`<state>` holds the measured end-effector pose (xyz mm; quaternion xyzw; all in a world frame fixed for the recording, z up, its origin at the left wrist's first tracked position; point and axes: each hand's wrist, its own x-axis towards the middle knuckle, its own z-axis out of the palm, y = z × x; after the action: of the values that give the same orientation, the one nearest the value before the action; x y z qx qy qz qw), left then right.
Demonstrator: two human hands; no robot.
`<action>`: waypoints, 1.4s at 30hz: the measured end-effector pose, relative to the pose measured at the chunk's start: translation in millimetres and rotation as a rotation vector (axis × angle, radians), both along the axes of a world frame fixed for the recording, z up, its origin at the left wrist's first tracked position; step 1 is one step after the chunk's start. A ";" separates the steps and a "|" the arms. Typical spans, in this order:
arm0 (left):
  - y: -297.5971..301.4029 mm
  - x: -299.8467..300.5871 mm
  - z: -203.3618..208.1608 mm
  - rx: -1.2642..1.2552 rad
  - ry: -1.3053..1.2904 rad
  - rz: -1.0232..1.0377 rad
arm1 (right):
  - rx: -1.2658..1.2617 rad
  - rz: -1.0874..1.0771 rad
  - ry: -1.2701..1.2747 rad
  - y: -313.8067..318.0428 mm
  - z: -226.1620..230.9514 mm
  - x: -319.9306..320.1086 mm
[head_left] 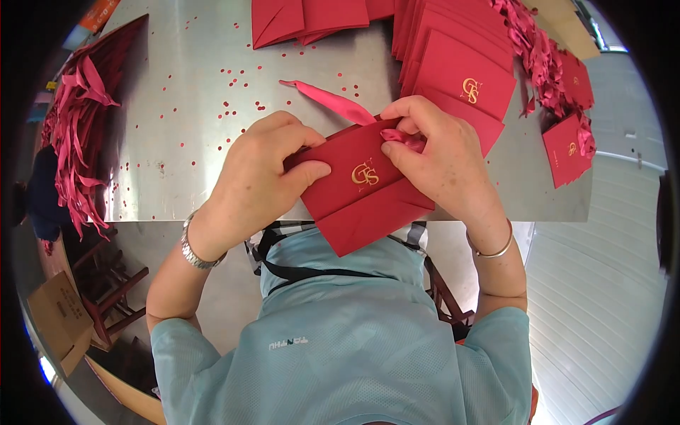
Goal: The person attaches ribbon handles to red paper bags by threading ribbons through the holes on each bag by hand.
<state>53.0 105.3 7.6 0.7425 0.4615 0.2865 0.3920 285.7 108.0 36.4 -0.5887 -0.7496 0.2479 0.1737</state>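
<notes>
A flat, folded bag of matte red card with a gold emblem [340,197] was held aslant between two bare hands, above the near edge of a grey metal table [177,138], its lower corner jutting out past that edge. Its left end was gripped by the left hand [273,166] — the thumb was laid across the front, the fingers were curled behind and the gap between them was closed on the card. By the right hand [443,152], a glossy pinkish-red satin ribbon [336,104] was pinched at the bag's upper right corner, thumb and fingers drawn together; how far the hidden fingertips were tucked behind could not be told. The ribbon's loose end was stretched out leftward, beyond the bag's top edge.

Beyond the right hand, a fanned stack of similar red bags [464,60] was spread on the table. Tangled red ribbons [535,53] were heaped farther right, and more ribbons [78,134] were draped at the left edge. Small red paper dots [227,106] were scattered across the metal.
</notes>
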 end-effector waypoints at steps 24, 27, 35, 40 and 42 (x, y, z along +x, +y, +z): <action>29.6 -23.4 -8.3 -0.313 -0.023 0.139 | -0.388 0.187 1.481 -62.0 -20.4 98.3; 26.9 -27.7 -5.9 -0.318 -0.034 0.171 | -0.259 0.210 1.447 -61.0 -24.7 92.7; 34.6 -34.5 3.3 -0.332 0.096 0.047 | 0.333 0.179 0.915 -36.9 -0.6 26.7; 30.0 -42.8 1.1 -0.347 0.035 -0.030 | -0.412 0.084 0.615 -29.1 12.7 -43.8; 30.6 -42.5 4.1 -0.326 0.070 -0.044 | -0.359 -0.007 0.725 -24.6 -23.0 -64.8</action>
<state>10.5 135.9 11.7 0.6885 0.4988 0.1729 0.4973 220.9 83.3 13.4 -0.4867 -0.5827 0.5656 0.3221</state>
